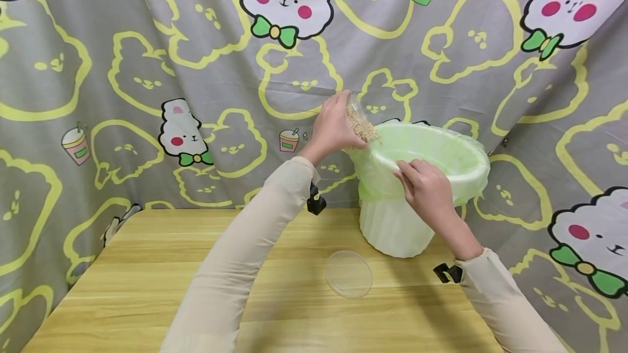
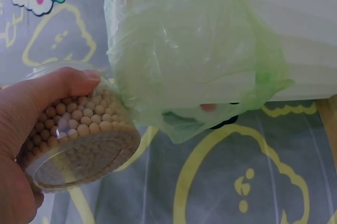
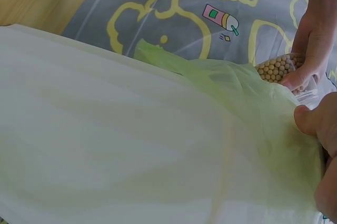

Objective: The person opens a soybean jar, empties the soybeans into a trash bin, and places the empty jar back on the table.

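My left hand [image 1: 333, 127] grips a clear plastic cup of small tan beans [image 1: 360, 124], tilted with its mouth at the rim of a white bin [image 1: 392, 227] lined with a green bag [image 1: 441, 151]. In the left wrist view the cup [image 2: 79, 139] lies in my palm, thumb [image 2: 58, 84] over its side, right beside the green bag [image 2: 184, 66]. My right hand [image 1: 427, 189] pinches the bag-covered near rim of the bin. The right wrist view shows the bin wall [image 3: 131, 139], my thumb [image 3: 316, 121] on the bag, and the beans [image 3: 279, 68] in the other hand.
A clear round lid [image 1: 349, 273] lies on the wooden table [image 1: 147, 287] in front of the bin. A grey cartoon-print cloth [image 1: 196, 70] hangs behind and drapes around the table's sides. The bin stands at the table's back right edge.
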`<state>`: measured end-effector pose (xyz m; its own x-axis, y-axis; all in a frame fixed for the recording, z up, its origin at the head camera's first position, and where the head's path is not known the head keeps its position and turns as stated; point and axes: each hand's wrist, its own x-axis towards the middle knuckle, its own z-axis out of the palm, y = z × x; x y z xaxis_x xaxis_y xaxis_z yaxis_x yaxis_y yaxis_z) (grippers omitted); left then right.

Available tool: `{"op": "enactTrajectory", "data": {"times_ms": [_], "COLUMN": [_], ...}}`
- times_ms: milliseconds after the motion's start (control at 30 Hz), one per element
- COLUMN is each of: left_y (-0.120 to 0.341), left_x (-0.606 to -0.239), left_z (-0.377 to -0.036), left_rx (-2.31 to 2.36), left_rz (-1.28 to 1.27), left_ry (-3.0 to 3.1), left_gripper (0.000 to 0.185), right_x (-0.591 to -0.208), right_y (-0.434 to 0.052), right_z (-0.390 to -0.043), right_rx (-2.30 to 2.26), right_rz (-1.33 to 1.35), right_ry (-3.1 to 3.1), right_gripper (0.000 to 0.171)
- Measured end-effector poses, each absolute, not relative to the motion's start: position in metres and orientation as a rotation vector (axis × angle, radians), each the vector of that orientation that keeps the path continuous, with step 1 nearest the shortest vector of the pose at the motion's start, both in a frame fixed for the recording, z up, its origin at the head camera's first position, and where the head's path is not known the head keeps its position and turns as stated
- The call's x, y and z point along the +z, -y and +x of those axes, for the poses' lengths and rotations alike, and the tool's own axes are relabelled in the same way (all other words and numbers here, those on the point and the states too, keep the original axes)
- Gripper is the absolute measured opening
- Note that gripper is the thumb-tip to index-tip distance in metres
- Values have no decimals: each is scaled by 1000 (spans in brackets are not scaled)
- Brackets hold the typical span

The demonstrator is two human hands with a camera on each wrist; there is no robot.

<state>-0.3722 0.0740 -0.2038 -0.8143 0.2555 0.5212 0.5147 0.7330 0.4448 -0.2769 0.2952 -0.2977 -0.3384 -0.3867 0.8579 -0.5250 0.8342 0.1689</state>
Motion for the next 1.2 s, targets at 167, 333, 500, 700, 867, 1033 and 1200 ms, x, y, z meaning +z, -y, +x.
{"op": "enactTrajectory", "data": {"times_ms": [167, 333, 500, 700, 867, 1033, 1200], "left_y": [-76, -78, -79, -80, -82, -83, -85], "left_x": [-204, -204, -204, -204, -202, -201, -200], "left_z": [-372, -370, -370, -371, -371, -370, -369], "left_rx": [-810, -757, -712, -696, -658, -610, -547], "left_rz": [-596, -602, -613, -634, -638, -633, -649], "left_ry": [2488, 2471, 2446, 2443, 2446, 2450, 2445], "left_gripper": [128, 127, 126, 128, 128, 126, 125], "right_x": [-298, -297, -297, -297, -297, -297, -297], "right_y": [-296, -296, -295, -295, -295, -295, -294], "right_z": [-277, -277, -278, -277, -276, -277, -277], "right_rx": [170, 172, 174, 168, 172, 171, 169], "right_rz": [673, 673, 674, 674, 673, 675, 675], "right_ry": [1967, 1965, 1970, 1967, 1961, 1966, 1969], "right_gripper": [18, 18, 18, 18, 18, 18, 18]}}
